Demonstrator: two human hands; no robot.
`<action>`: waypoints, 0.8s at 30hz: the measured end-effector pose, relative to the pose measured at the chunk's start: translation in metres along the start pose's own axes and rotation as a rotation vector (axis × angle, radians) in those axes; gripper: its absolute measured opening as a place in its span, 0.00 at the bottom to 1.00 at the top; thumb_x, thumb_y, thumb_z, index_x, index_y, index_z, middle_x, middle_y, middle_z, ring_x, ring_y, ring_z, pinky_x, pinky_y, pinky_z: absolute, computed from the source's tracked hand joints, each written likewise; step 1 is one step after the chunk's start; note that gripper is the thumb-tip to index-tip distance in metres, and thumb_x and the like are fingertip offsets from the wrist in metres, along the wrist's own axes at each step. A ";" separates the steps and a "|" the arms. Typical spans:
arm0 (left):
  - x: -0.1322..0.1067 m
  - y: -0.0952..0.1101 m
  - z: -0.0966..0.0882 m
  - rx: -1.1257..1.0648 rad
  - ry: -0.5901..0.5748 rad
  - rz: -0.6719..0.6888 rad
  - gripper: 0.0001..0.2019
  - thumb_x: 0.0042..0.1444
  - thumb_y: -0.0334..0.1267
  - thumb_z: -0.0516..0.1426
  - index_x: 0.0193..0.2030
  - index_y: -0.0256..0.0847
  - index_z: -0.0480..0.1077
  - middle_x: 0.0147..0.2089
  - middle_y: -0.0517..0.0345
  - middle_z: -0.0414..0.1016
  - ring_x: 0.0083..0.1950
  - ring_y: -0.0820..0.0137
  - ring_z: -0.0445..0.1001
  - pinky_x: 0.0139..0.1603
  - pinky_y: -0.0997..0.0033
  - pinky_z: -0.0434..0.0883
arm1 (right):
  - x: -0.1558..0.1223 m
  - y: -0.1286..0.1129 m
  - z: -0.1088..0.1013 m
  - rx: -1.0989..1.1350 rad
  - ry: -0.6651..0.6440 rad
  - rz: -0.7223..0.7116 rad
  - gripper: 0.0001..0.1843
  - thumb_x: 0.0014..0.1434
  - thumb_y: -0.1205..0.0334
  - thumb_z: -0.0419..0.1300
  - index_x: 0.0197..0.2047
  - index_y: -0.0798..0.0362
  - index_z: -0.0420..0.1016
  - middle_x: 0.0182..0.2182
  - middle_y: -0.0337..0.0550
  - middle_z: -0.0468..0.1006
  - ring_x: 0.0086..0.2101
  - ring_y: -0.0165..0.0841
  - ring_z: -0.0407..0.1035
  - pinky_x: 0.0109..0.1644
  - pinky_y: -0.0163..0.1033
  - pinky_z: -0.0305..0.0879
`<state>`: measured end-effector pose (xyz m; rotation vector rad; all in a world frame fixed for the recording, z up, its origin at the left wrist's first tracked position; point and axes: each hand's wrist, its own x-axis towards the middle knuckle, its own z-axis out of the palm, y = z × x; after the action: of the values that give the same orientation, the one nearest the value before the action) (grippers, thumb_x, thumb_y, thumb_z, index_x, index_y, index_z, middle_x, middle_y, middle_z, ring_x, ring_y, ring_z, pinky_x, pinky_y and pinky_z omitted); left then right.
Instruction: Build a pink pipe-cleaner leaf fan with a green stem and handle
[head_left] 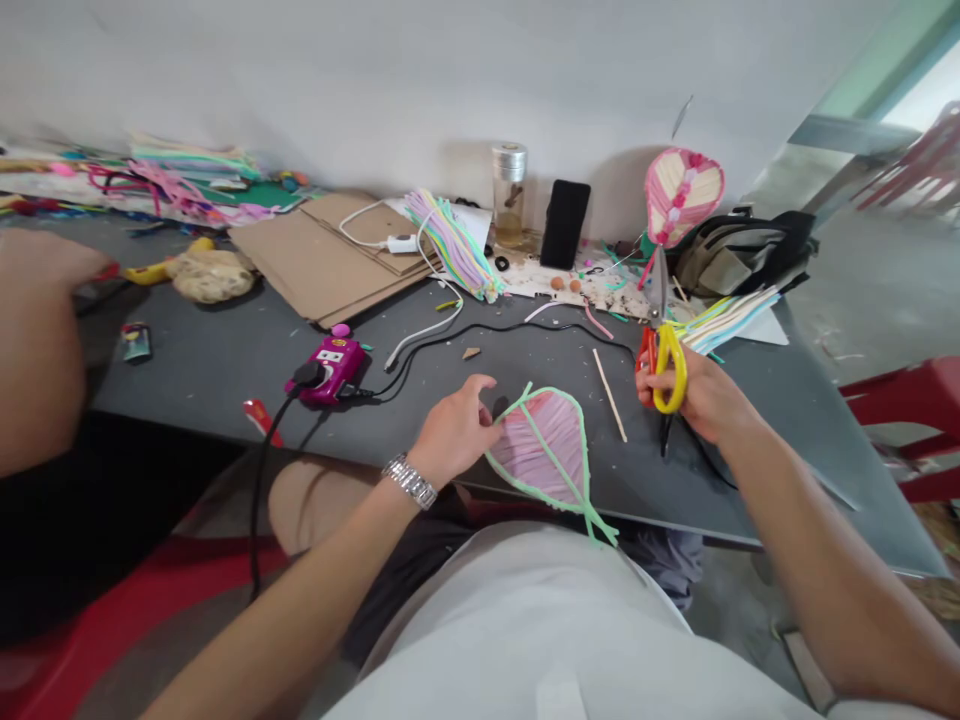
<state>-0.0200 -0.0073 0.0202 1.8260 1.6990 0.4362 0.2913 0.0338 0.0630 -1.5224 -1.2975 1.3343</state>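
Note:
My left hand (455,428), a metal watch on its wrist, pinches the left edge of a pink leaf-shaped piece (546,448) framed in light green pipe cleaner, lying flat on the dark table (225,360) near its front edge. My right hand (694,392) is closed on scissors (663,352) with a yellow and a red handle, blades pointing up and away, just right of the leaf. A thin wooden stick (610,394) lies between the two hands.
A purple glue gun (332,366) with black cord lies to the left. Cardboard sheets (322,255), a pipe cleaner bundle (454,245), a jar (509,195), a phone (565,223), a finished pink leaf (681,195) and a bag (742,250) stand behind. Another person's arm (37,340) is at far left.

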 end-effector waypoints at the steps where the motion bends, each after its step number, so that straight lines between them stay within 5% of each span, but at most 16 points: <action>1: -0.001 -0.001 0.000 -0.030 0.017 -0.010 0.28 0.52 0.35 0.62 0.60 0.39 0.64 0.36 0.58 0.79 0.36 0.65 0.77 0.40 0.66 0.70 | -0.014 0.002 0.002 0.033 -0.037 -0.007 0.21 0.43 0.56 0.69 0.38 0.51 0.68 0.25 0.37 0.72 0.24 0.31 0.67 0.28 0.36 0.63; 7: 0.000 -0.007 0.003 -0.251 -0.061 -0.087 0.32 0.47 0.40 0.66 0.60 0.38 0.65 0.42 0.53 0.78 0.39 0.66 0.78 0.42 0.67 0.73 | -0.073 0.031 0.012 -0.138 -0.163 -0.041 0.28 0.47 0.50 0.70 0.48 0.51 0.70 0.28 0.35 0.71 0.27 0.30 0.64 0.32 0.36 0.61; 12: -0.014 0.008 0.011 0.077 -0.011 -0.014 0.29 0.53 0.38 0.62 0.62 0.39 0.62 0.41 0.53 0.79 0.41 0.61 0.78 0.42 0.64 0.71 | -0.093 0.064 0.022 -0.569 -0.029 -0.036 0.19 0.52 0.47 0.65 0.40 0.49 0.70 0.25 0.33 0.71 0.26 0.30 0.61 0.31 0.36 0.56; 16: -0.027 0.017 0.020 0.212 0.083 0.002 0.28 0.54 0.32 0.59 0.63 0.41 0.61 0.42 0.53 0.79 0.43 0.60 0.79 0.42 0.64 0.71 | -0.106 0.074 0.038 -0.712 0.027 -0.035 0.13 0.55 0.50 0.61 0.34 0.47 0.63 0.22 0.32 0.68 0.24 0.32 0.62 0.29 0.37 0.56; 21: -0.038 0.007 0.027 -0.020 0.192 -0.003 0.31 0.50 0.28 0.58 0.63 0.42 0.60 0.44 0.54 0.76 0.40 0.66 0.77 0.45 0.63 0.74 | -0.121 0.077 0.064 -0.823 0.102 -0.083 0.13 0.52 0.55 0.62 0.35 0.46 0.61 0.23 0.35 0.73 0.24 0.37 0.68 0.30 0.38 0.57; 24: -0.051 0.000 0.031 -0.312 0.207 -0.091 0.30 0.51 0.30 0.59 0.62 0.41 0.61 0.47 0.53 0.72 0.37 0.71 0.76 0.42 0.66 0.75 | -0.126 0.084 0.069 -0.915 0.142 -0.173 0.11 0.53 0.59 0.60 0.39 0.47 0.64 0.33 0.43 0.79 0.30 0.41 0.74 0.33 0.40 0.60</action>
<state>-0.0071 -0.0631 0.0046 1.5154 1.7274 0.8260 0.2484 -0.1140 0.0003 -1.9621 -2.0284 0.4894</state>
